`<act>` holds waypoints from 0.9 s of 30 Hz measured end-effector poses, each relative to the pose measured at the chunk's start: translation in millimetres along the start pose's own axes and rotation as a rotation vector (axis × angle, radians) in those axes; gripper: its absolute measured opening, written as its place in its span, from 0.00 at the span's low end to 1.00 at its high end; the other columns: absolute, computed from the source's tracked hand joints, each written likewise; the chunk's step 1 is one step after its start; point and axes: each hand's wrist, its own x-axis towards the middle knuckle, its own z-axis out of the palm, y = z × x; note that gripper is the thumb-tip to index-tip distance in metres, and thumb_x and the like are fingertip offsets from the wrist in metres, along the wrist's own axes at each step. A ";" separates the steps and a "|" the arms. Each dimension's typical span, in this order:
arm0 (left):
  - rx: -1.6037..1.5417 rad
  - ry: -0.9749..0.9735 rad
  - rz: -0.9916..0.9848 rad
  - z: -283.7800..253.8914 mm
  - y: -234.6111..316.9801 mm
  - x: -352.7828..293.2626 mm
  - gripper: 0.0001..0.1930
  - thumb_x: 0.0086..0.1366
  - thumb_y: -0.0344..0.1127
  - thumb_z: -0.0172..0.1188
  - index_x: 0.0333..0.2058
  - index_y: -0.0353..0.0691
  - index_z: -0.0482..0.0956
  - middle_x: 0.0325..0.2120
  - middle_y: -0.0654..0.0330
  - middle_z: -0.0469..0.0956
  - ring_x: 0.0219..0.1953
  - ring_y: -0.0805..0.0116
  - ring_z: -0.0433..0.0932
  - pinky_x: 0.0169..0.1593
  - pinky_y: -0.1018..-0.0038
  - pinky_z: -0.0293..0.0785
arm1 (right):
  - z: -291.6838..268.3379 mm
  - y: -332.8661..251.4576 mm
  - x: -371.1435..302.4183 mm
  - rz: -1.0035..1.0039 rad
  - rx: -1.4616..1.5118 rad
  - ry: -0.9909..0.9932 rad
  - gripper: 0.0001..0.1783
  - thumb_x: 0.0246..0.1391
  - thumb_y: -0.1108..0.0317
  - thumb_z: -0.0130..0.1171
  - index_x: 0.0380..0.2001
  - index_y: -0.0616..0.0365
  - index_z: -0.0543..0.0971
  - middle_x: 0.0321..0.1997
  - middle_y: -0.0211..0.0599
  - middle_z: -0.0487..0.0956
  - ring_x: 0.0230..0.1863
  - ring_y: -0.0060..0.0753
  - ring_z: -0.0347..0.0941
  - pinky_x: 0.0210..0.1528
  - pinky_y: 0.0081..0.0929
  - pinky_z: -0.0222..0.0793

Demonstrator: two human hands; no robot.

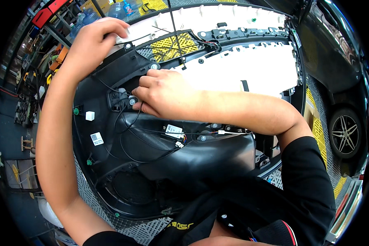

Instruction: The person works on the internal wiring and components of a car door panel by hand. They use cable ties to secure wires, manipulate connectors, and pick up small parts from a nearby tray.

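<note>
A black car door trim panel (pixel 217 164) lies before me with its inner side up. My right hand (pixel 164 92) is closed over its left middle part, fingertips pinching a thin black cable (pixel 123 123). Loops of that cable spread below the hand across the panel. At the panel's upper left edge, my left hand (pixel 96 43) has its fingers curled together beside the white padding (pixel 151 28); what they hold is hidden. A thin dark line runs rightward from near those fingertips. Below the right hand, a white-labelled module (pixel 174 131) with coloured wires sits on the panel.
Green clips (pixel 89 162) sit along the panel's left edge. A large white pad (pixel 242 69) covers its upper right. A dark car with a spoked wheel (pixel 344 133) stands at right. Shelving with tools (pixel 55 61) and water bottles (pixel 117 11) are at upper left.
</note>
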 end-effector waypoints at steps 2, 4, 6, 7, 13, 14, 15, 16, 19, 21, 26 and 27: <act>0.086 0.153 -0.039 -2.9 -8.4 -16.7 0.10 0.70 0.24 0.56 0.45 0.35 0.84 0.52 0.57 0.85 0.54 0.59 0.83 0.58 0.69 0.75 | 0.5 -0.1 0.3 -0.001 0.006 0.007 0.17 0.61 0.53 0.66 0.43 0.55 0.86 0.38 0.34 0.82 0.43 0.39 0.80 0.44 0.36 0.80; 0.108 0.263 -0.101 3.7 -16.1 -35.1 0.10 0.72 0.26 0.57 0.46 0.35 0.84 0.52 0.57 0.85 0.56 0.59 0.82 0.61 0.68 0.74 | 1.4 3.1 -0.5 0.010 -0.002 0.019 0.17 0.61 0.52 0.66 0.41 0.55 0.86 0.37 0.34 0.82 0.43 0.40 0.81 0.45 0.37 0.80; 0.177 0.353 -0.150 7.0 -16.2 -62.3 0.10 0.73 0.27 0.57 0.48 0.35 0.85 0.54 0.57 0.84 0.60 0.59 0.81 0.65 0.67 0.71 | 5.0 0.6 1.1 0.013 0.008 0.041 0.18 0.60 0.50 0.66 0.35 0.55 0.84 0.35 0.35 0.82 0.43 0.43 0.81 0.47 0.40 0.80; 0.128 0.394 -0.221 14.6 -1.0 -73.2 0.10 0.72 0.26 0.59 0.49 0.35 0.85 0.54 0.56 0.84 0.59 0.59 0.81 0.65 0.67 0.71 | 5.3 3.6 0.6 0.019 0.019 0.034 0.18 0.60 0.50 0.66 0.37 0.55 0.84 0.35 0.36 0.83 0.43 0.44 0.81 0.47 0.40 0.80; -0.127 0.512 -0.483 43.3 73.7 -143.9 0.13 0.72 0.30 0.63 0.52 0.36 0.85 0.49 0.53 0.85 0.50 0.61 0.84 0.56 0.69 0.77 | -18.7 8.0 11.6 0.099 0.300 -0.175 0.28 0.53 0.58 0.74 0.56 0.56 0.82 0.46 0.42 0.85 0.52 0.49 0.83 0.54 0.41 0.80; -0.156 0.511 -0.515 49.2 83.1 -151.8 0.13 0.72 0.32 0.64 0.53 0.36 0.85 0.49 0.53 0.84 0.47 0.64 0.83 0.54 0.69 0.79 | -22.6 10.9 11.9 0.063 0.302 -0.152 0.29 0.51 0.61 0.75 0.56 0.56 0.82 0.47 0.42 0.85 0.52 0.49 0.83 0.54 0.41 0.80; -0.104 0.431 -0.535 52.5 91.1 -160.4 0.16 0.73 0.36 0.63 0.56 0.35 0.83 0.51 0.55 0.83 0.52 0.64 0.82 0.57 0.70 0.76 | -25.3 12.9 12.1 0.028 0.306 -0.129 0.30 0.50 0.64 0.77 0.56 0.57 0.82 0.48 0.41 0.85 0.52 0.48 0.83 0.54 0.41 0.80; -0.048 0.391 -0.485 58.6 93.3 -167.8 0.18 0.73 0.37 0.64 0.56 0.35 0.82 0.52 0.54 0.83 0.52 0.63 0.82 0.58 0.68 0.76 | -29.1 13.9 11.2 0.001 0.288 -0.111 0.28 0.48 0.66 0.77 0.54 0.56 0.83 0.48 0.39 0.85 0.52 0.47 0.83 0.54 0.42 0.79; 0.055 0.319 -0.408 73.6 102.1 -181.3 0.20 0.72 0.37 0.63 0.60 0.35 0.80 0.55 0.49 0.80 0.55 0.58 0.81 0.61 0.65 0.75 | -31.8 18.2 10.0 -0.066 0.211 -0.127 0.18 0.48 0.64 0.77 0.44 0.53 0.88 0.45 0.35 0.85 0.52 0.43 0.81 0.55 0.39 0.78; -0.056 0.331 -0.473 79.5 100.9 -190.9 0.20 0.71 0.34 0.63 0.60 0.36 0.80 0.57 0.49 0.80 0.55 0.54 0.80 0.62 0.63 0.74 | -35.2 19.1 14.5 -0.185 0.119 -0.067 0.15 0.47 0.61 0.77 0.38 0.52 0.89 0.40 0.31 0.86 0.47 0.40 0.82 0.52 0.38 0.79; -0.011 0.365 -0.444 75.9 108.5 -179.4 0.20 0.69 0.28 0.62 0.59 0.36 0.81 0.59 0.49 0.78 0.56 0.54 0.80 0.62 0.63 0.74 | -25.4 18.3 20.5 0.077 0.284 -0.047 0.14 0.49 0.63 0.77 0.39 0.53 0.87 0.36 0.35 0.84 0.36 0.39 0.83 0.39 0.33 0.80; 0.087 0.341 -0.394 74.2 109.4 -175.9 0.20 0.68 0.27 0.63 0.59 0.36 0.81 0.60 0.49 0.78 0.56 0.55 0.79 0.61 0.64 0.74 | -23.2 19.9 21.2 0.085 0.283 -0.048 0.14 0.50 0.63 0.77 0.39 0.54 0.86 0.35 0.35 0.84 0.36 0.38 0.83 0.39 0.33 0.79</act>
